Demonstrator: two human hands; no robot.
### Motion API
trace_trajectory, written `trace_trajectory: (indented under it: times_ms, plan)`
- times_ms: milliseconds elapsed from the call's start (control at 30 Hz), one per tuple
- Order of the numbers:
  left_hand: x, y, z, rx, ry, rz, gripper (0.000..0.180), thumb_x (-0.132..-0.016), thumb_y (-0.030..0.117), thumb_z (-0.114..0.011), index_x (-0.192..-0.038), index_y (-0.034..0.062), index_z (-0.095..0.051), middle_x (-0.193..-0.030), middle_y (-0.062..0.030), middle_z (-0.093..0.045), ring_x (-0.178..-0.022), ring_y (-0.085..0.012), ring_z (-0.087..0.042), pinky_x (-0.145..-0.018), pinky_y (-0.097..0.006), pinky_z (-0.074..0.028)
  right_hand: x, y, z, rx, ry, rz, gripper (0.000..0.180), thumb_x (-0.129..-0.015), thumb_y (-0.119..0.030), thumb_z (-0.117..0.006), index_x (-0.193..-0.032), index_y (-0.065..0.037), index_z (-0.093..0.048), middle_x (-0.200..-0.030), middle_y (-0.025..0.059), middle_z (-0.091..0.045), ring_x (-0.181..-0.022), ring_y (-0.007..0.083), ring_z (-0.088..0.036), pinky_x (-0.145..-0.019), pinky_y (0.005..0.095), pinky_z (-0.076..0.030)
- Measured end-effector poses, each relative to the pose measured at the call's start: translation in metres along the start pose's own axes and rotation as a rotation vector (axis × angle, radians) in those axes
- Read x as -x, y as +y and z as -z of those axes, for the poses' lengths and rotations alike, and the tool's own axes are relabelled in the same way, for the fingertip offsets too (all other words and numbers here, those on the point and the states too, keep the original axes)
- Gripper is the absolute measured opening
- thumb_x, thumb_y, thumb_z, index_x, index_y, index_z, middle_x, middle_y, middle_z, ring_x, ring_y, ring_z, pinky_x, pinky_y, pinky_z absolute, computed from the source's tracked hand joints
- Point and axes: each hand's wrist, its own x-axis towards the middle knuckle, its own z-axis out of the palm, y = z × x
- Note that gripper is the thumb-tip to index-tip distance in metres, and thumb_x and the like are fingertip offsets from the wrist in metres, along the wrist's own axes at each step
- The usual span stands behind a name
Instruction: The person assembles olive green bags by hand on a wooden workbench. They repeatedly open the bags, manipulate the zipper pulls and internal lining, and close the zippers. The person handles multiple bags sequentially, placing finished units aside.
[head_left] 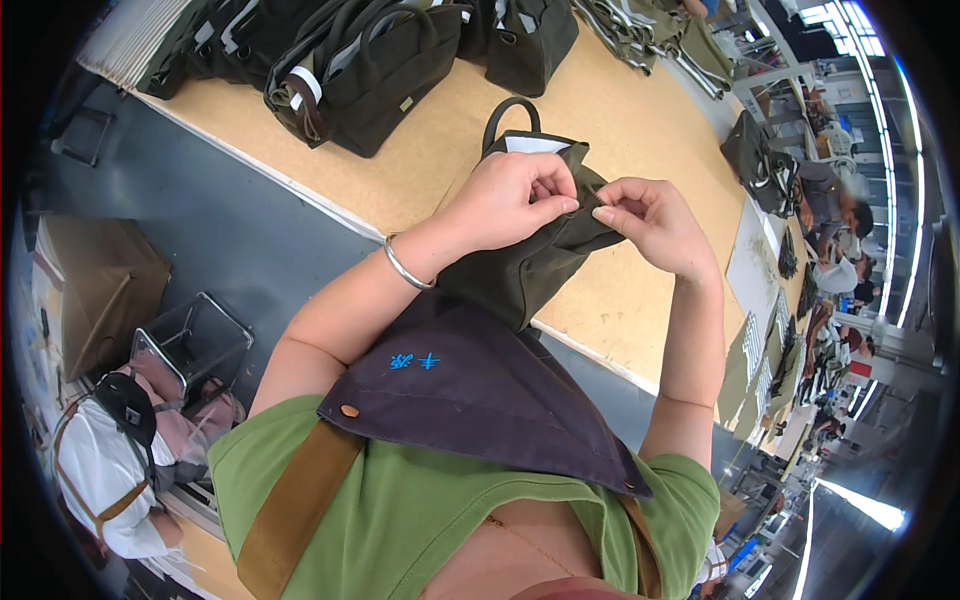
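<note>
A dark olive fabric bag (515,270) with a looped handle stands at the table's near edge, right in front of my apron. My left hand (515,200) pinches the bag's upper edge between thumb and fingers. Just to its right, my right hand (650,220) grips the same edge by its fingertips. A dark seam or zipper runs between the two pinches; which it is, I cannot tell. White material (535,145) shows at the bag's opening, behind my left hand.
The tan table (430,130) carries several finished-looking dark bags (390,85) at the far left and folded olive pieces (660,40) at the far right. A metal-framed stool (205,340) and a large brown carton (105,290) stand left. A person in white (110,470) sits at lower left.
</note>
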Motion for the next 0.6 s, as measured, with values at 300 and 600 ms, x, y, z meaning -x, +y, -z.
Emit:
trace_trajectory:
  times_ms: [300, 600]
  plan:
    - [-0.004, 0.008, 0.003, -0.165, -0.101, 0.06, 0.014, -0.084, 0.015, -0.068, -0.089, 0.0021, -0.069, -0.07, -0.0064, -0.066, -0.062, -0.0134, -0.057, -0.06, -0.03, -0.045, -0.001, 0.003, -0.003, 0.008, 0.012, 0.043, 0.011, -0.088, -0.006, -0.068, -0.093, 0.003, -0.066, -0.072, -0.0039, -0.058, -0.065, 0.0029, -0.049, -0.058, 0.0219, -0.041]
    - [0.002, 0.01, -0.001, -0.219, -0.077, -0.11, 0.016, -0.085, 0.017, -0.069, -0.088, 0.0011, -0.066, -0.076, -0.0069, -0.064, -0.064, -0.0173, -0.059, -0.062, -0.032, -0.046, 0.004, -0.001, -0.005, 0.047, 0.06, 0.072, 0.01, -0.088, -0.005, -0.066, -0.094, 0.003, -0.065, -0.072, -0.0016, -0.06, -0.065, 0.0046, -0.05, -0.059, 0.0234, -0.042]
